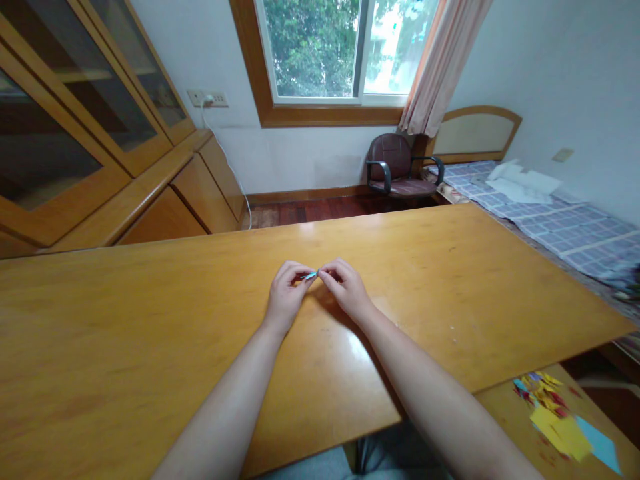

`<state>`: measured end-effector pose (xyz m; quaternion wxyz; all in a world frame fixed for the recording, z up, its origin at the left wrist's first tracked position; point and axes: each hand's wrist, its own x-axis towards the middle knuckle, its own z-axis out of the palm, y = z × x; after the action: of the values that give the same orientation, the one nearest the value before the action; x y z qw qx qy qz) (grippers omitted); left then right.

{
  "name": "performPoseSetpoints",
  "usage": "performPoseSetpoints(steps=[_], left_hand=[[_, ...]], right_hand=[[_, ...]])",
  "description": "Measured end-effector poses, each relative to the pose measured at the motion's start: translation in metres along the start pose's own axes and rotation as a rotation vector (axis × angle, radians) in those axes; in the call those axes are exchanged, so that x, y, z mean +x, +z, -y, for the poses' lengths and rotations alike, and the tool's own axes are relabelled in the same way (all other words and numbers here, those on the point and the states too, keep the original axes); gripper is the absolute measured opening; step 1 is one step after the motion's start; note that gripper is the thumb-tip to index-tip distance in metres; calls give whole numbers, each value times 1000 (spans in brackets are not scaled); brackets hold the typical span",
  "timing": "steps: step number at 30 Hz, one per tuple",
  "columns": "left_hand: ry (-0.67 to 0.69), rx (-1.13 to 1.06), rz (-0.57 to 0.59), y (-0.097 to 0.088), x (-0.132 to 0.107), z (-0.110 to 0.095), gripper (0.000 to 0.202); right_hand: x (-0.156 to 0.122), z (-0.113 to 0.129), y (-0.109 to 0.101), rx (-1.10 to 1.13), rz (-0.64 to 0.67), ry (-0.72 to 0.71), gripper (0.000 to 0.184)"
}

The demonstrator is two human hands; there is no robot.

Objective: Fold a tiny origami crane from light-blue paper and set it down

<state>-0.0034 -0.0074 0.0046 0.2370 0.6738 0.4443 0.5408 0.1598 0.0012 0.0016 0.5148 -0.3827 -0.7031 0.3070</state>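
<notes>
Jointly, left hand point(286, 295), right hand point(349, 289) pinch blue paper strip point(311, 275).

The head camera is looking forward and down across the table point(125, 333), hanging close above the left hand point(286, 293) and right hand point(347, 288), facing the window point(340, 47).

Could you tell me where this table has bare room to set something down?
Bare wood lies left of the left hand and right of the right hand, out to the table edges. Crowded: mid-table, where both hands pinch a small blue paper, and the lower board with coloured scraps.
</notes>
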Motion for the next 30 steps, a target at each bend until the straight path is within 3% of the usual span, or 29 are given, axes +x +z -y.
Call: performPoseSetpoints(steps=[19, 30], left_hand=[[30, 75, -57, 1, -3, -1, 5], [80, 96, -11, -1, -2, -1, 4]], right_hand=[[-1, 1, 1, 120, 24, 92, 13], [-1, 2, -1, 99, 38, 74, 14]])
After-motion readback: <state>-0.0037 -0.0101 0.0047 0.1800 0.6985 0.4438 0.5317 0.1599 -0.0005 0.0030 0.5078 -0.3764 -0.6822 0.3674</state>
